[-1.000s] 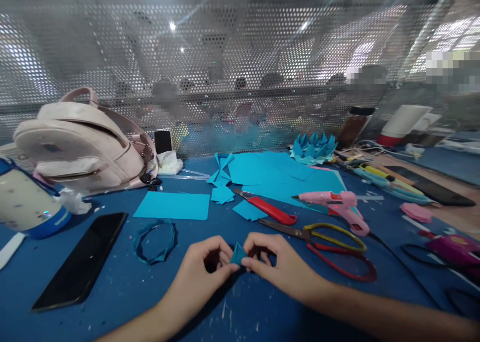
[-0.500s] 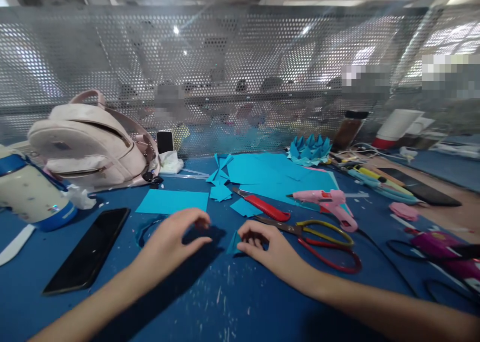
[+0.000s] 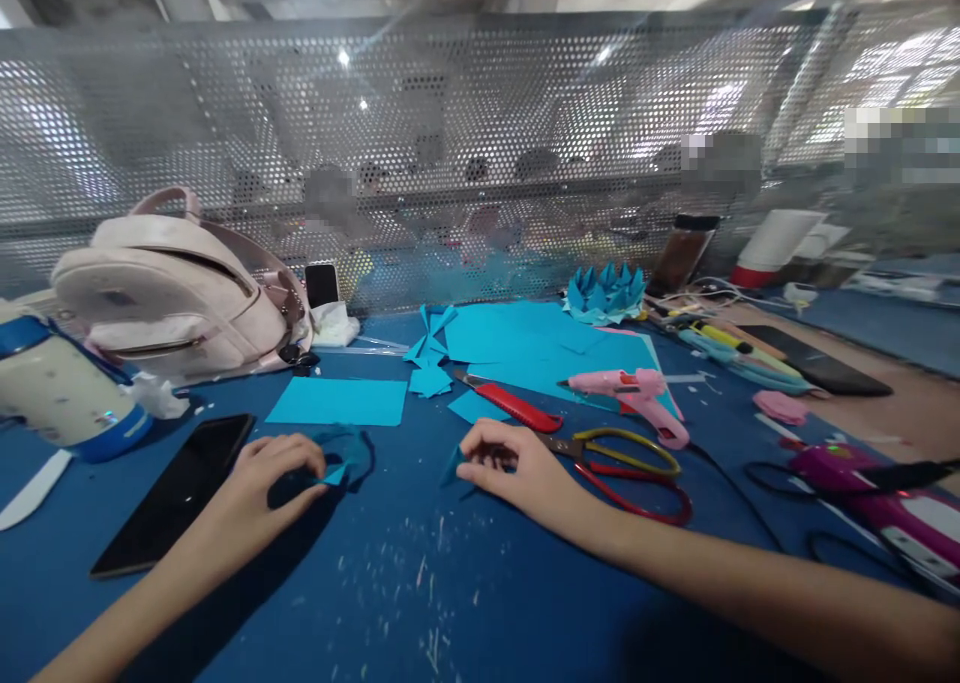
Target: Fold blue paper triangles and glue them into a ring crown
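On the blue mat (image 3: 465,583), seen from the head camera, we find the two hands parted: a second ago both pinched one small folded paper between them, and now the left hand (image 3: 259,488) has swung out to the paper ring (image 3: 346,453) by the phone (image 3: 176,488). Its fingertips close on the ring's near edge, lifting a pale corner of it; the wrist lies low, the forearm running back to the lower left. The right hand (image 3: 517,473) has kept the folded piece (image 3: 452,463), pinched between thumb and forefinger, tip down against the mat, just left of the scissors (image 3: 630,468). That arm stretches in from the lower right, palm down. We judge that the folded piece is meant to join the ring. Further back lie the red knife (image 3: 510,405), the glue gun (image 3: 634,395) and the cut sheets (image 3: 337,401).
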`<state>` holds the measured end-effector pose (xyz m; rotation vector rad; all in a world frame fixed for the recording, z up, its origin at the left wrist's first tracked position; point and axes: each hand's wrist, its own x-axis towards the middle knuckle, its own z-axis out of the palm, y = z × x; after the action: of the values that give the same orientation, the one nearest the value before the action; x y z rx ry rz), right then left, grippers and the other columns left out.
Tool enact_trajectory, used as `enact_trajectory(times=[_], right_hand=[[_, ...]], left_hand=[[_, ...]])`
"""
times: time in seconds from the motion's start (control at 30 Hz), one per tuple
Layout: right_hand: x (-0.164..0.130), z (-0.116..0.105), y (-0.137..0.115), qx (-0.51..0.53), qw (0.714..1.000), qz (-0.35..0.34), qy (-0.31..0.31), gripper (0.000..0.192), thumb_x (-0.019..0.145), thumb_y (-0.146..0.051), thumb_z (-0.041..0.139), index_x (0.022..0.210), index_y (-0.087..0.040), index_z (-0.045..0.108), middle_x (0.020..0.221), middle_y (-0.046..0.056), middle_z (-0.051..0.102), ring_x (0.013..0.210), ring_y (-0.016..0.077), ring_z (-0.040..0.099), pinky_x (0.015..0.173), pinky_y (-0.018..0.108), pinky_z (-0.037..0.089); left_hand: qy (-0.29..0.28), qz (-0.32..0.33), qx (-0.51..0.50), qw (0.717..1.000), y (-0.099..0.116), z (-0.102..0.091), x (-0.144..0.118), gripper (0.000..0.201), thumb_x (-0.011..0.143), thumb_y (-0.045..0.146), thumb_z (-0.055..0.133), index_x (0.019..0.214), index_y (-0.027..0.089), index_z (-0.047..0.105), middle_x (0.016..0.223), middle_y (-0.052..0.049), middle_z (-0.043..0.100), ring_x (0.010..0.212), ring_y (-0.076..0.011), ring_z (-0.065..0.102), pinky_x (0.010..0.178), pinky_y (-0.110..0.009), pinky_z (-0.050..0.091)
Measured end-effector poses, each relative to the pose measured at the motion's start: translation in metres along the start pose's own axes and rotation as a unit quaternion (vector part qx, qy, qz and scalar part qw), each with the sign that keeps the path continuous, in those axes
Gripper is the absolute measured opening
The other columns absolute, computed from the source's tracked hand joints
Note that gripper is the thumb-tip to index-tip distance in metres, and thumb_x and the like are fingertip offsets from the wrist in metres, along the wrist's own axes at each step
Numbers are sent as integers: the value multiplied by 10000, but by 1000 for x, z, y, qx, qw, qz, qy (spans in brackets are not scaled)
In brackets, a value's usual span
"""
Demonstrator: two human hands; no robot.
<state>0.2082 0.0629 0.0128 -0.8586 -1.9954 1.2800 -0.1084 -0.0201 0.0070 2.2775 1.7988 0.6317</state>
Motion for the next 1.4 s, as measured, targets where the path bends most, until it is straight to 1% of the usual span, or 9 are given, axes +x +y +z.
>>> enact_trajectory(times=[0.1, 0.3, 0.43, 0.57, 0.83, 1.07, 1.17, 1.3, 1.4], right_hand=[[3, -8, -9, -20, 999, -24, 13, 173, 836, -340, 645, 817, -172, 608, 713, -19, 533, 634, 119, 474, 587, 246, 370], [6, -24, -33, -119, 983, -127, 65, 96, 864, -273, 639, 855, -179, 652, 771, -2, 605, 673, 128, 513, 616, 244, 393], [6, -31, -36, -245, 957, -154, 10, 32, 854, -215, 674, 864, -185, 677, 873, 25, 673, 842, 174, 572, 756, 288, 419], [5, -32, -30, -315, 940, -108, -70, 27, 825, -209, 717, 826, -190, 698, 828, 16, 695, 829, 183, 599, 731, 287, 410], [9, -34, -30, -235, 958, -78, -146, 80, 887, -192, 648, 865, -180, 724, 879, 3, 720, 849, 164, 634, 773, 254, 425], [8, -33, -32, -212, 963, -81, -146, 163, 916, -206, 572, 890, -172, 729, 867, 13, 718, 805, 159, 627, 749, 254, 428], [8, -34, -30, -195, 967, -83, -139, 208, 938, -230, 537, 905, -171, 734, 874, 18, 725, 807, 159, 632, 754, 261, 432], [10, -33, -26, -168, 977, -75, -108, 143, 864, -265, 656, 940, -177, 738, 910, 17, 729, 769, 148, 612, 704, 249, 436], [10, -31, -25, -150, 983, -61, -84, 146, 804, -229, 712, 936, -171, 738, 888, 15, 725, 712, 132, 581, 662, 242, 431]], left_hand=[[-20, 27, -60, 998, 31, 2, 17, 136, 892, 369, 587, 842, 245, 616, 886, -5, 693, 924, -240, 605, 929, -419, 374], [-51, 149, -93, 983, 80, 16, 42, 54, 909, 293, 626, 882, 248, 638, 895, 17, 697, 869, -187, 621, 1068, -474, 242], [-58, 176, -75, 980, 95, 24, 49, 37, 909, 259, 614, 892, 264, 646, 907, 13, 674, 912, -192, 612, 1098, -503, 196], [-44, 170, -72, 982, 98, 29, 53, 24, 896, 256, 627, 872, 252, 622, 904, 7, 657, 916, -199, 604, 1114, -520, 170], [-57, 134, -117, 982, 94, 33, 55, 26, 889, 250, 610, 891, 235, 589, 890, 14, 670, 872, -196, 616, 1135, -545, 147], [-81, 109, -145, 980, 91, 33, 58, 55, 891, 270, 621, 886, 251, 672, 894, 8, 685, 906, -208, 616, 1110, -551, 196], [-85, 82, -176, 977, 90, 32, 60, 78, 890, 294, 620, 871, 248, 680, 870, -3, 677, 898, -219, 613, 1074, -533, 270], [-72, 45, -220, 972, 86, 32, 62, 83, 875, 306, 631, 875, 255, 695, 927, -31, 683, 964, -242, 608, 989, -475, 386], [-71, 39, -233, 969, 83, 32, 63, 90, 874, 316, 625, 884, 261, 695, 973, -40, 693, 997, -246, 611, 975, -469, 410]])
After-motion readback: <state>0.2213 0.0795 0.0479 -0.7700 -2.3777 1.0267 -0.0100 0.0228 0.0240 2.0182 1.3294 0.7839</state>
